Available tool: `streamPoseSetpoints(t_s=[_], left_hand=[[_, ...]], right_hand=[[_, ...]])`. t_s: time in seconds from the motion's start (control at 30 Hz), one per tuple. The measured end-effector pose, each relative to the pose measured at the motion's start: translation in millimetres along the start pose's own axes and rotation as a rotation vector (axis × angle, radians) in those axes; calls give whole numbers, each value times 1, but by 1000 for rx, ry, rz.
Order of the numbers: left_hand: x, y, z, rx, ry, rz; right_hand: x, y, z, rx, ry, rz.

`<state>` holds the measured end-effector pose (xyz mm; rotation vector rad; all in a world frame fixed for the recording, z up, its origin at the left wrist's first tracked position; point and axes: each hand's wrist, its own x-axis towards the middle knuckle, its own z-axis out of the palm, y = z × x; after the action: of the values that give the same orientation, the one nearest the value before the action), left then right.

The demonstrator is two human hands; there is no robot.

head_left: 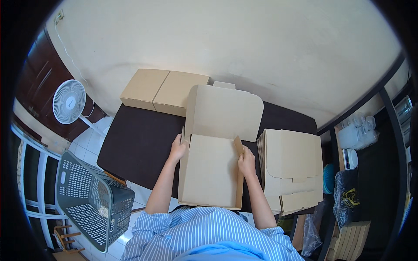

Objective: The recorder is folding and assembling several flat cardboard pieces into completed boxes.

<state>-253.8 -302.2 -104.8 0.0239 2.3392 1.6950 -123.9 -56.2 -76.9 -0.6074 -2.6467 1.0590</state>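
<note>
Here, the left hand and right hand hold an open carton.

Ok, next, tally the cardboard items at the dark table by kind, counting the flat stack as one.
Open box, held by the left hand and right hand: 1
Closed boxes, side by side: 2
Stack of flat cardboard, exact sheet count unclear: 1
Total: 4

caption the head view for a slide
Left hand and right hand hold an open cardboard box beside stacked flat cardboard.
</note>
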Motion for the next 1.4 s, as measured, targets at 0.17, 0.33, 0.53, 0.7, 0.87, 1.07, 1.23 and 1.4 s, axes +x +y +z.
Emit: streamPoseSetpoints(t_s=[0.17, 0.33, 0.53, 0.7, 0.87, 1.07, 1.23, 1.4], left_hand=[[0, -11, 0, -153, 68, -48], [-3, -7, 3, -235, 45, -28], [-12, -1, 5, -211, 50, -13], [-26, -8, -1, -213, -17, 22], [-47, -14, -5, -288, -12, 13], [-75, -19, -15, -386, -110, 24], [-93, -14, -9, -338, -179, 93], [-92, 1, -4, 73, -252, 96]], right_hand=[[3, -10, 0, 0, -33, 24], [7, -11, -8, -28, -166, 56], [4, -14, -10, -120, -193, 36], [-11, -13, -12, -164, -224, 40], [-33, -15, -16, -156, -230, 50], [-55, -14, -21, -118, -226, 103], [-66, -20, -22, -94, -221, 112], [-67, -11, -19, 60, -247, 104]])
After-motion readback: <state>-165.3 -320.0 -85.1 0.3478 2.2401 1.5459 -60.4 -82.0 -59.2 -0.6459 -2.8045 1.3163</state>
